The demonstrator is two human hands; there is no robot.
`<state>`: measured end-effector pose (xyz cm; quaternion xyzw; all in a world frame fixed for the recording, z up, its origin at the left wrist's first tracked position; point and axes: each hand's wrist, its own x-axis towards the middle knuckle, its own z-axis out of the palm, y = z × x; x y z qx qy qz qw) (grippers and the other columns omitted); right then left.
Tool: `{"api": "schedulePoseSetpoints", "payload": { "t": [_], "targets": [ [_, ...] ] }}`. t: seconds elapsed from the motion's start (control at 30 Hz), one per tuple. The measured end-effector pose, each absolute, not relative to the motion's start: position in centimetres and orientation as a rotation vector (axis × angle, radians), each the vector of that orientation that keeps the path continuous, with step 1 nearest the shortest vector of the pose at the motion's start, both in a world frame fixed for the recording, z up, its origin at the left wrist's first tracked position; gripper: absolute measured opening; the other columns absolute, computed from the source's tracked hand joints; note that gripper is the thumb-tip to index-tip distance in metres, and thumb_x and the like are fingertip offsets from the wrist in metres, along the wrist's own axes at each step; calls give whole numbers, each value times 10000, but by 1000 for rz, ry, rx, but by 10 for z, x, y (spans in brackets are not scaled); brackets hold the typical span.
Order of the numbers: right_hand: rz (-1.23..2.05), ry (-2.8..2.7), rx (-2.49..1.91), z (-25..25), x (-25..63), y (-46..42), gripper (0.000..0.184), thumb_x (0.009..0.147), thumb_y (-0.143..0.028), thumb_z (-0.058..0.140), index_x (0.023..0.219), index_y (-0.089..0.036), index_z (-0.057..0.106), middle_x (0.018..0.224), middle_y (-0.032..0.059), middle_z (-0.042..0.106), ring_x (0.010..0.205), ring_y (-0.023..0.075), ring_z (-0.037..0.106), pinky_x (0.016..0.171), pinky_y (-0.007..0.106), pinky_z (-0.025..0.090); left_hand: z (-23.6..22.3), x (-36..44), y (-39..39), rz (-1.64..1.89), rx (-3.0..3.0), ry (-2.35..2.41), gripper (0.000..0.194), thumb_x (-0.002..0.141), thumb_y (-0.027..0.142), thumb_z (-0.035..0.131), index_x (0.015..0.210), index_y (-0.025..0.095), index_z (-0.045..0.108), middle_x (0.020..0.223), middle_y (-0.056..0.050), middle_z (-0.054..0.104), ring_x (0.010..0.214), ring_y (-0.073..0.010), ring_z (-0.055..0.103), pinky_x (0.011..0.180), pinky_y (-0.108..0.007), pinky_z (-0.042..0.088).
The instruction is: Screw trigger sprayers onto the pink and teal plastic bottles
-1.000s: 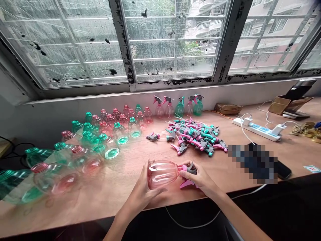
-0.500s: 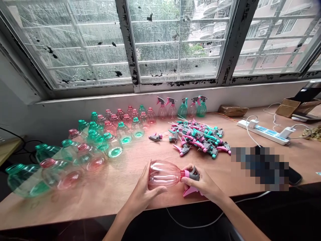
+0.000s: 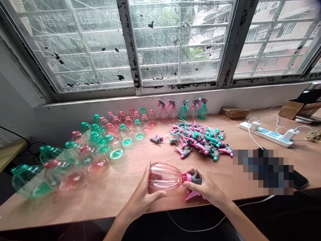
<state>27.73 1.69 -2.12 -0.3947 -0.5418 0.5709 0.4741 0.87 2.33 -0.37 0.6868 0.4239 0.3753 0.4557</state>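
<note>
A clear pink spray bottle [image 3: 165, 176] lies on its side above the table's front edge, its neck pointing right. My left hand [image 3: 145, 192] is wrapped around the bottle's base end, with the thumb along the near side. At the neck, my right hand [image 3: 204, 187] grips a pink-and-grey spray head [image 3: 194, 179] between thumb and fingers. The head's pink collar sits against the bottle's neck; how tightly it is screwed on I cannot tell. Its pink trigger part shows below my right hand.
Several open green and pink bottles [image 3: 116, 147] stand at the left. Loose spray heads [image 3: 200, 139] are heaped beyond my hands. Several bottles with heads [image 3: 183, 110] line the wall. A power strip [image 3: 267, 134], a phone [image 3: 299, 180] partly covered by pixelation, and a brown package [image 3: 234, 112] are at the right.
The view has shifted slightly, so everything sits a little lower and further right. Both hands keep their hold on the bottle and spray head, with little visible change.
</note>
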Motion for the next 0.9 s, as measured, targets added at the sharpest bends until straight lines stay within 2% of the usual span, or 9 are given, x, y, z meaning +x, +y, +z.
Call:
{"api": "schedulePoseSetpoints", "payload": {
  "t": [0.07,0.13,0.3,0.37,0.5,0.57,0.73,0.83,0.9],
  "targets": [
    [1404,-1319,-957,-22,278,18,343,828,-413,856,956,-169,651,701,-23,705,619,160,634,597,291,491,-1,9,23,920,1713,1020,1011,864,310,801,1650,300,166,1592,-137,451,1443,-350,454,1224,-538,335],
    [1414,-1304,-946,-22,278,18,351,834,-432,845,950,-165,650,692,-13,719,618,166,645,597,297,500,0,9,23,913,1746,1006,1005,874,314,796,1649,325,156,1615,-121,411,1442,-342,445,1233,-525,315],
    [1426,-1282,-924,-23,277,20,353,847,-452,829,939,-164,648,753,12,749,638,162,664,614,296,521,-6,7,27,886,1791,1041,1007,934,303,713,1653,363,10,1448,-105,557,1285,-310,575,1211,-545,321],
    [1426,-1279,-933,-25,277,20,361,831,-447,846,938,-164,649,723,0,735,634,158,658,613,292,517,-8,7,28,867,1783,1049,1055,920,324,732,1652,356,-28,1483,-116,527,1309,-327,559,1220,-556,299],
    [1400,-1287,-950,-29,277,22,378,793,-418,885,955,-166,655,705,-21,706,623,149,641,594,277,493,-9,6,27,861,1724,1026,1096,888,375,777,1654,335,-5,1686,-124,275,1530,-362,303,1277,-545,183],
    [1400,-1291,-951,-28,277,21,377,798,-422,880,960,-164,658,715,-17,709,627,152,643,599,282,495,-8,7,27,863,1732,1021,1051,896,375,772,1656,325,48,1713,-113,223,1573,-350,205,1293,-530,141],
    [1413,-1282,-931,-24,276,20,374,821,-457,851,940,-158,661,708,-6,722,625,160,654,623,301,516,-10,6,28,876,1792,1001,1043,910,278,748,1645,400,18,1686,-90,273,1445,-331,440,1251,-528,275],
    [1415,-1284,-937,-24,276,20,385,815,-466,854,938,-158,659,705,-6,721,623,161,653,616,300,512,-12,5,28,892,1830,1004,1036,929,234,705,1639,419,-26,1691,-79,266,1497,-340,364,1265,-558,221],
    [1412,-1290,-955,-25,276,20,393,812,-467,857,948,-158,656,689,-7,720,617,162,652,609,299,504,-11,5,26,874,1822,997,1079,921,273,728,1640,397,-67,1717,-91,206,1522,-362,317,1267,-575,207]
  ]
}}
